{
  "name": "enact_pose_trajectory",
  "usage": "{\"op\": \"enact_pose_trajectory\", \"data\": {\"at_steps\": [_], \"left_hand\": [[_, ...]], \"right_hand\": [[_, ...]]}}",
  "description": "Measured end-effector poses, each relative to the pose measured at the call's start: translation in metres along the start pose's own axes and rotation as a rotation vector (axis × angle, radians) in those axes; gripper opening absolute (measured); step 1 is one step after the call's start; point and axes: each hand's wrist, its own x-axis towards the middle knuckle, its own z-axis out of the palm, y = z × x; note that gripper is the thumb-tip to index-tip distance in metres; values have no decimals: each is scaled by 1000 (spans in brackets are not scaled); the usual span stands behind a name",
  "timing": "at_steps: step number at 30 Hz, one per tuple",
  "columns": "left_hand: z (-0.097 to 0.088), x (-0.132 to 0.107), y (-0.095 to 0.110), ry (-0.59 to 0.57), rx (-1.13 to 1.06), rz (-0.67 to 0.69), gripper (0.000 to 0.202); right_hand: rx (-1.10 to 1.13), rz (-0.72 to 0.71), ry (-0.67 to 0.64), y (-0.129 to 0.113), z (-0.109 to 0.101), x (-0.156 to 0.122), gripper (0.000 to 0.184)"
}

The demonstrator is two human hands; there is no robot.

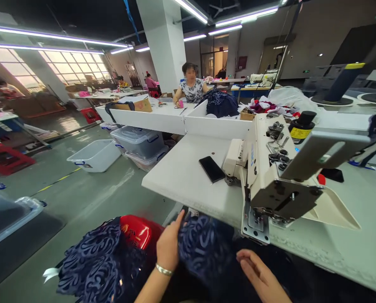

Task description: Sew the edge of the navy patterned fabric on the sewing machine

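Below the bench (188, 176) edge, at my lap, I had my left hand (169, 246) gripping a fold of the navy lace fabric (203, 248), while my right hand (259, 273) lay open and relaxed just beside it. Nothing sat under the sewing machine (270, 185) needle, so I judged the stitching was not yet begun; the cloth was only being gathered.

A garment factory floor: an industrial sewing machine (270, 176) sits on a white worktop (188, 176), navy lace fabric (112, 261) is heaped nearby, plastic storage bins (94, 155) stand on the floor, and more sewing stations, apparently, lie beyond.
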Motion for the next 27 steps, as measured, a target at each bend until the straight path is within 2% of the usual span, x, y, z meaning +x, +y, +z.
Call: {"op": "enact_pose_trajectory", "data": {"at_steps": [2, 4, 7, 9, 10, 11, 12, 14, 17, 20, 23, 25, 27], "left_hand": [[-11, 17, -17, -12, 156, -46, 63], [-1, 25, -28, -60, 241, -82, 69], [44, 21, -31, -187, 314, -165, 74], [76, 13, -29, -275, 337, -208, 79], [89, 9, -28, -309, 342, -218, 81], [98, 6, -27, -334, 344, -216, 81], [103, 6, -26, -354, 342, -198, 80], [103, 9, -24, -385, 323, -108, 79], [86, 21, -16, -445, 258, 107, 77], [73, 22, 10, -576, 130, 347, 64], [80, 0, 47, -740, -28, 560, 29], [91, -20, 68, -795, -78, 607, 28], [100, -37, 82, -798, -92, 597, 31]], "right_hand": [[-76, -65, 91, 1, -8, 10, 36], [-253, -97, 148, 12, -17, 14, 34], [-491, -129, 83, 40, -18, 6, 33], [-573, -150, 41, 61, -10, -4, 19], [-604, -160, 32, 71, -5, -9, 25], [-642, -177, 28, 80, 0, -15, 39], [-679, -195, 28, 87, 3, -19, 48], [-730, -230, 37, 97, 6, -26, 40], [-735, -291, 46, 102, 0, -30, 20], [-687, -351, 68, 96, -7, -29, 18], [-666, -330, 93, 89, -10, -30, 17], [-674, -320, 88, 87, -9, -34, 11], [-703, -323, 44, 87, -7, -40, 22]]}}
